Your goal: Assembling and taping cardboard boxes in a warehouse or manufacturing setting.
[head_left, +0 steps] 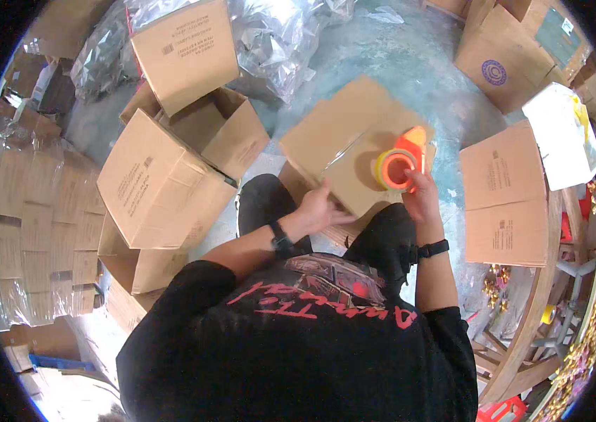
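Observation:
A cardboard box (333,119) sits in front of me, between and beyond my knees. A shiny strip of tape (345,151) runs across its top face. In my right hand (422,200) is an orange tape dispenser (413,141) with a roll of yellow-edged tape (383,171), held over the right part of the box. My left hand (320,209) rests at the box's near left edge, fingers stretched out and apart, holding nothing. The fingertips' exact contact with the cardboard is hard to make out.
Open cardboard boxes (154,184) are piled at my left, beside wrapped stacks of cartons (37,225). Crumpled clear plastic (270,42) lies on the floor at the back. A carton (502,193) stands at my right near a wooden frame (534,330); another box (512,60) is beyond it.

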### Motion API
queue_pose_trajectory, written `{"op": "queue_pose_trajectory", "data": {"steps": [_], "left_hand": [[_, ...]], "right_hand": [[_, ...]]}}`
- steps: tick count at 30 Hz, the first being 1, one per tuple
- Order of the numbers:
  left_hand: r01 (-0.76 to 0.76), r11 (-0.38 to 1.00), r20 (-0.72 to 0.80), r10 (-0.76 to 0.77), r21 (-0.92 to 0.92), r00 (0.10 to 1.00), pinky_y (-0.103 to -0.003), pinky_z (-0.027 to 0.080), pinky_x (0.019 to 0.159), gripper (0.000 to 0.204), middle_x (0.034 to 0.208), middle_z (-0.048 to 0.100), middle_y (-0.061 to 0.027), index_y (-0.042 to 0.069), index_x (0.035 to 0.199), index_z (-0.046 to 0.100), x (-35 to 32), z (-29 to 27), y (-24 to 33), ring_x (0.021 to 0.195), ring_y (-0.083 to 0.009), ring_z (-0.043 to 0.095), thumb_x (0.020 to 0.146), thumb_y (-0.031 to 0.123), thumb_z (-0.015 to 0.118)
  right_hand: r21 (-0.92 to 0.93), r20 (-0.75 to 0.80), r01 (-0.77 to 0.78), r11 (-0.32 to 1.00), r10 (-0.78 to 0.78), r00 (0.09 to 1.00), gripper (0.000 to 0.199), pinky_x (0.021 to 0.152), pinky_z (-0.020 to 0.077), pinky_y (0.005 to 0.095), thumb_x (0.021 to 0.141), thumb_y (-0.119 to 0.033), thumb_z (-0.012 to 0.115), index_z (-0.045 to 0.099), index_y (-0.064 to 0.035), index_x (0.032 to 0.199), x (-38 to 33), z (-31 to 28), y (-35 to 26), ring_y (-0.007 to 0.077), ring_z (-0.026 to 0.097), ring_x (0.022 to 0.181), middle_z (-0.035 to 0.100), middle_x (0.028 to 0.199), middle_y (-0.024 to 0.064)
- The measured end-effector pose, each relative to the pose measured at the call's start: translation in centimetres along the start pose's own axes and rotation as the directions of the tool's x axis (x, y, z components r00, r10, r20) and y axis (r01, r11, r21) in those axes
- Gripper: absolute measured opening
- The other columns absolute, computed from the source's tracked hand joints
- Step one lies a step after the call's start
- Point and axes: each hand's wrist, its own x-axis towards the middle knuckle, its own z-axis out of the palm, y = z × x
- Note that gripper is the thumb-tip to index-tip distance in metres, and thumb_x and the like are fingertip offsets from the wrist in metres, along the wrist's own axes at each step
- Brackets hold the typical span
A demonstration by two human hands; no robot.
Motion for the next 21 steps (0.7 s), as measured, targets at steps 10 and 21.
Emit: {"op": "queue_pose_trajectory", "data": {"steps": [10, 21], "left_hand": [[0.210, 0.972, 0.207, -0.229, 0.107, 0.951, -0.047, 0.050, 0.100, 0.047, 0.114, 0.065, -0.0159, -0.001, 0.122, 0.056, 0.8, 2.2, 0.9, 0.106, -0.0319, 0.064, 0.103, 0.041, 0.050], [-0.206, 0.797, 0.216, 0.097, 0.568, 0.972, -0.033, 0.057, 0.082, 0.023, 0.103, 0.071, -0.0133, -0.006, 0.108, 0.069, -3.8, 4.8, 4.1, 0.089, -0.0191, 0.069, 0.096, 0.013, 0.060]], "right_hand": [[-0.856, 0.466, 0.481, 0.192, -0.119, 0.877, 0.077, 0.087, 0.0525, 0.0358, 0.067, -0.003, 0.073, 0.055, -0.0150, 0.141, -9.6, 2.0, -3.4, 0.0303, 0.064, 0.100, 0.062, 0.111, 0.0146], [-0.841, 0.532, 0.535, -0.076, 0.064, 0.845, 0.074, 0.077, 0.0533, 0.0381, 0.068, 0.000, 0.076, 0.059, -0.0228, 0.137, -11.5, 4.7, -6.0, 0.0324, 0.062, 0.093, 0.059, 0.107, 0.0138]]}}
